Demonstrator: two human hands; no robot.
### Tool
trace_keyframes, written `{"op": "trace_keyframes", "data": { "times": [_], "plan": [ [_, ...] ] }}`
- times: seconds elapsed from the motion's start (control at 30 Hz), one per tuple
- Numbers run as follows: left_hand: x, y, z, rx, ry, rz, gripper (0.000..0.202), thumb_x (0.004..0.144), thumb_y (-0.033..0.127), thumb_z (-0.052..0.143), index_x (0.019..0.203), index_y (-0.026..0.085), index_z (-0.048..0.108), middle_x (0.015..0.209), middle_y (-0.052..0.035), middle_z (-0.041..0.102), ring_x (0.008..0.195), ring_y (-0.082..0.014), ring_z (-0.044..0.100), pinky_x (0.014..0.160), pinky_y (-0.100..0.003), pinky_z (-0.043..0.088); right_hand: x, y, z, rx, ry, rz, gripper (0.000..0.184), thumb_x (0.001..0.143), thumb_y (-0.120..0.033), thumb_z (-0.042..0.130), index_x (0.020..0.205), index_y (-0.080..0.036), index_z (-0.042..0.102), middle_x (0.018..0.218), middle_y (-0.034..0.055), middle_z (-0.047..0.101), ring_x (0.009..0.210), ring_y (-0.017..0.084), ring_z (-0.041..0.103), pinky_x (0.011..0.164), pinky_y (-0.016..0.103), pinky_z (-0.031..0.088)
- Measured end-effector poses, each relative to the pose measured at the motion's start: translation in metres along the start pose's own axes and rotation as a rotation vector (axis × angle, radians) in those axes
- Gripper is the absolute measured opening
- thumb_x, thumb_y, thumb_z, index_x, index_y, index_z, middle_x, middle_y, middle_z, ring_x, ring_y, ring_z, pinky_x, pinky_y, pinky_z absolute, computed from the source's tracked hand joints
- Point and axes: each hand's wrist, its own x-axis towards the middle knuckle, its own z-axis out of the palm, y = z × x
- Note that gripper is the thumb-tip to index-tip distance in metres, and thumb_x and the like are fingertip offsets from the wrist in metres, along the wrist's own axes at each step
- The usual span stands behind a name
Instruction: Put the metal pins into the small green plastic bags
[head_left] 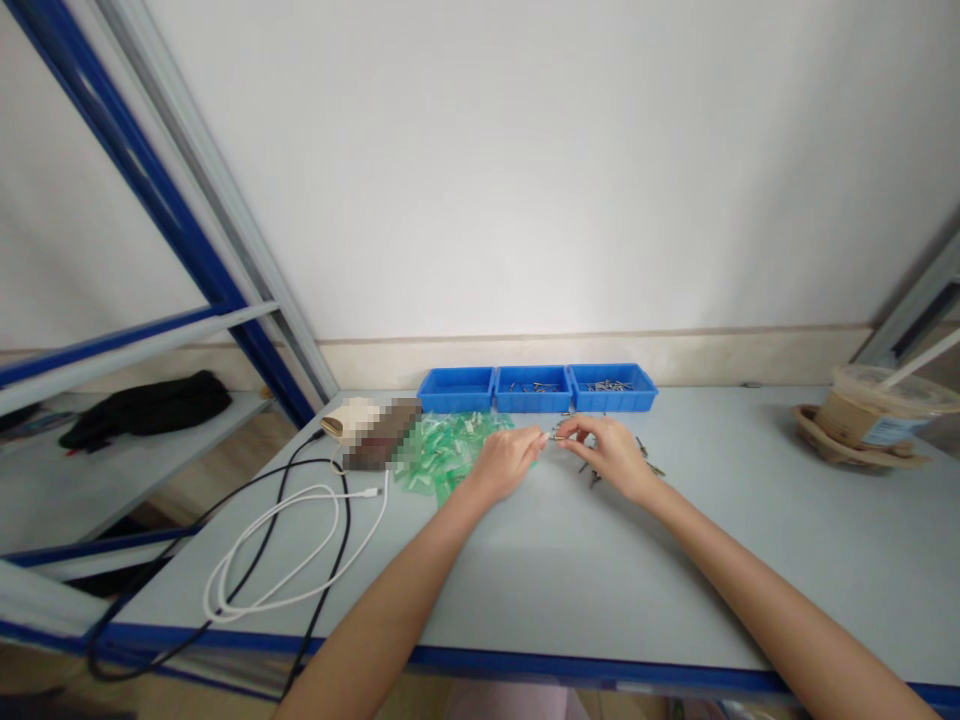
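Note:
My left hand (504,462) and my right hand (611,452) meet at the far middle of the grey table (570,560). Both are pinched, fingertips together, on one small metal part (556,434) held between them; it is too small to name more closely. A heap of green plastic pieces (442,452) lies just left of my left hand. Several dark metal parts (646,462) lie on the table beside my right hand.
Three blue trays (537,390) stand in a row against the wall, two with metal parts inside. A white cable (277,560) and a black cable (225,530) coil at the left. A lidded drink cup (870,412) stands far right. Blue shelf frame (157,200) at left.

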Motion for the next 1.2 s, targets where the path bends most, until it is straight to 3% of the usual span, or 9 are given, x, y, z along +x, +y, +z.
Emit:
{"op": "trace_keyframes", "data": {
  "times": [0.17,0.53,0.7,0.83,0.93,1.07,1.2],
  "plan": [
    [0.0,-0.0023,0.0032,-0.001,0.011,0.018,0.023,0.092,0.026,0.035,0.089,0.017,0.056,0.068,0.0012,0.061,0.067,-0.0115,0.059,0.063,-0.02,0.04,-0.0008,-0.0038,-0.0055,-0.162,0.005,-0.021,0.031,0.088,-0.041,0.04,0.086,-0.022,0.064,0.081,0.0025,0.067,0.071,0.016,0.059,0.068,0.026,0.036],
    [-0.0004,-0.0023,-0.0001,0.068,0.044,0.072,0.031,0.093,0.027,0.03,0.078,0.016,0.055,0.068,-0.0013,0.061,0.064,-0.0122,0.057,0.06,-0.021,0.037,-0.0004,-0.0008,-0.0055,-0.164,-0.081,-0.019,0.033,0.09,-0.042,0.036,0.085,-0.021,0.062,0.074,0.0002,0.065,0.063,0.014,0.056,0.063,0.024,0.034],
    [-0.0017,-0.0028,0.0006,0.095,0.049,0.107,0.038,0.094,0.03,0.026,0.069,0.016,0.051,0.064,-0.0015,0.058,0.061,-0.0124,0.055,0.057,-0.022,0.035,-0.0007,0.0038,-0.004,-0.177,-0.049,-0.114,0.031,0.089,-0.044,0.038,0.088,-0.021,0.059,0.084,0.0013,0.065,0.069,0.014,0.057,0.067,0.025,0.035],
    [-0.0017,-0.0029,0.0019,0.081,0.042,0.094,0.034,0.094,0.031,0.027,0.081,0.017,0.054,0.069,-0.0015,0.061,0.066,-0.0129,0.058,0.059,-0.021,0.037,-0.0007,0.0057,-0.0049,-0.282,-0.072,-0.178,0.036,0.092,-0.041,0.031,0.084,-0.02,0.059,0.083,0.0026,0.065,0.073,0.015,0.057,0.068,0.026,0.033],
    [-0.0012,-0.0031,0.0026,0.09,0.036,0.068,0.031,0.094,0.031,0.027,0.091,0.017,0.055,0.073,-0.0019,0.063,0.067,-0.0129,0.059,0.059,-0.021,0.038,-0.0009,0.0057,-0.005,-0.291,-0.109,-0.173,0.037,0.093,-0.038,0.028,0.084,-0.02,0.059,0.082,0.0028,0.065,0.073,0.015,0.057,0.069,0.026,0.033],
    [-0.0013,-0.0029,0.0027,0.13,0.025,0.07,0.033,0.094,0.03,0.027,0.086,0.017,0.056,0.074,-0.0027,0.063,0.068,-0.0134,0.06,0.06,-0.021,0.038,-0.0018,0.0056,-0.004,-0.253,-0.11,-0.127,0.03,0.091,-0.042,0.035,0.095,-0.021,0.057,0.086,0.0027,0.065,0.071,0.015,0.057,0.068,0.025,0.035],
    [-0.0016,-0.0024,0.0031,0.127,-0.001,0.058,0.036,0.094,0.032,0.027,0.081,0.016,0.056,0.071,-0.0021,0.063,0.066,-0.0132,0.059,0.059,-0.021,0.037,-0.0029,0.0047,-0.0042,-0.245,-0.096,-0.084,0.027,0.09,-0.04,0.039,0.092,-0.022,0.057,0.079,0.0012,0.065,0.063,0.014,0.056,0.058,0.022,0.033]
  ]
}}
